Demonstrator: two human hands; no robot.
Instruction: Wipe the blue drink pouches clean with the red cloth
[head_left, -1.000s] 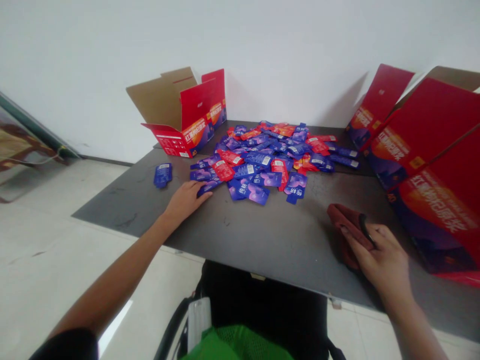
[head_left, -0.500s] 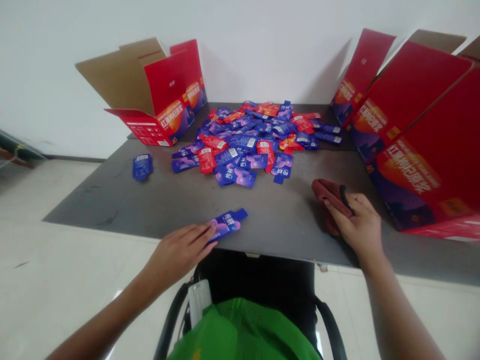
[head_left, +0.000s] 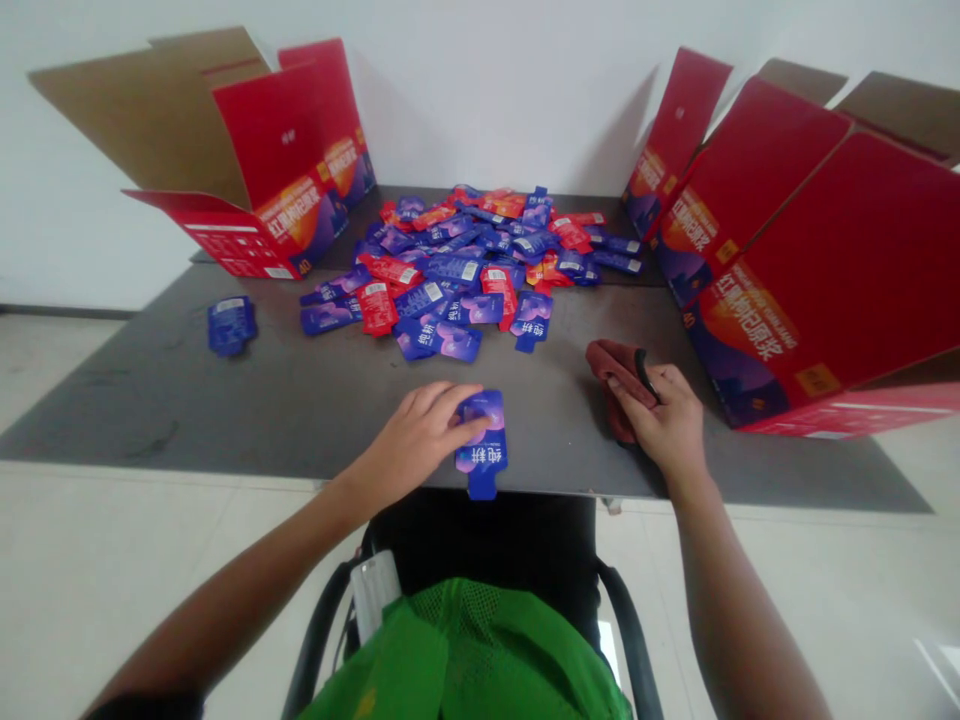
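Observation:
My left hand (head_left: pixel 424 435) is closed on the upper left edge of a blue and purple pouch (head_left: pixel 484 455) near the table's front edge. The pouch lies printed side up, its narrow neck pointing toward me. On the right, my right hand (head_left: pixel 671 420) grips a folded reddish-brown cloth (head_left: pixel 619 368) with a black trim. Beyond both hands spreads a heap of blue and red pouches (head_left: pixel 457 268). One blue pouch (head_left: pixel 231 325) lies apart on the left.
An open red carton (head_left: pixel 247 170) stands at the back left of the grey table (head_left: pixel 315 410). Several more red cartons (head_left: pixel 780 270) line the right side. Behind the table is a white wall (head_left: pixel 487 90). Chair armrests (head_left: pixel 626 630) flank me.
The pouch at my left hand has been turned: its neck pointed away to the right, now toward me. The view has shifted; my right hand keeps its hold on the cloth.

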